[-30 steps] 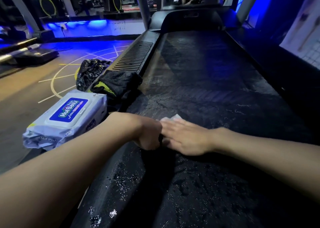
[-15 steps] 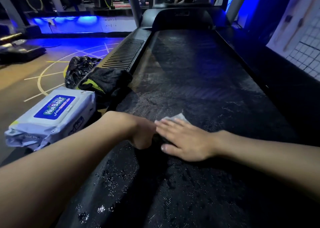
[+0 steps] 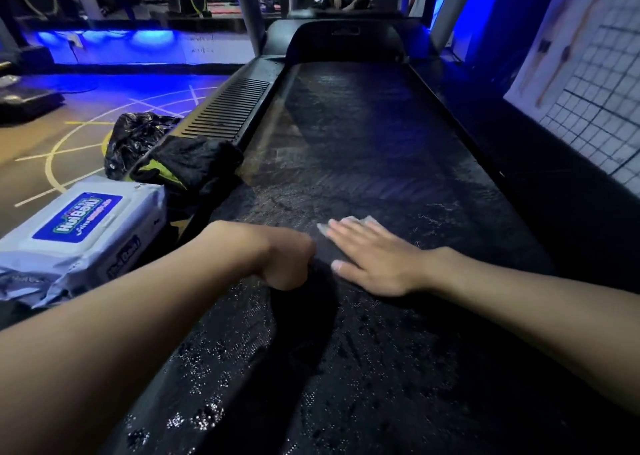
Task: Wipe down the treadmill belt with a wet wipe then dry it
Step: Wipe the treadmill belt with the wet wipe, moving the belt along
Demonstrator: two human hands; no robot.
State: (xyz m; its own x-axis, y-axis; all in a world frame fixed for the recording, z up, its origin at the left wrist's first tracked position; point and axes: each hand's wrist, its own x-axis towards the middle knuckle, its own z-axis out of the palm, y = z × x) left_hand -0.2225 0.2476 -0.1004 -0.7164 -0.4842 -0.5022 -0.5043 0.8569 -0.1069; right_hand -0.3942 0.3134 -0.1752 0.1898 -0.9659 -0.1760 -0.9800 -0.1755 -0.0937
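White wet wipe [image 3: 360, 220] under the flat, open right grip [image 3: 374, 260] has slid away from the curled left grip [image 3: 287, 264], whose contents I cannot tell. The treadmill belt [image 3: 346, 125] is still being wiped, with drying to come.

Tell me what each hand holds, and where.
Right hand grips nothing: laid flat, it presses the wet wipe from above onto the treadmill belt. Left hand is curled on the belt; whether it holds anything cannot be told.

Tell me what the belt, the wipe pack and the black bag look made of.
The belt: black, rubber-like, finely textured, wet sheen with droplets. The pack: soft plastic film, glossy, crinkled at its end, printed label. The bag: likely thin plastic; shiny crumpled folds.
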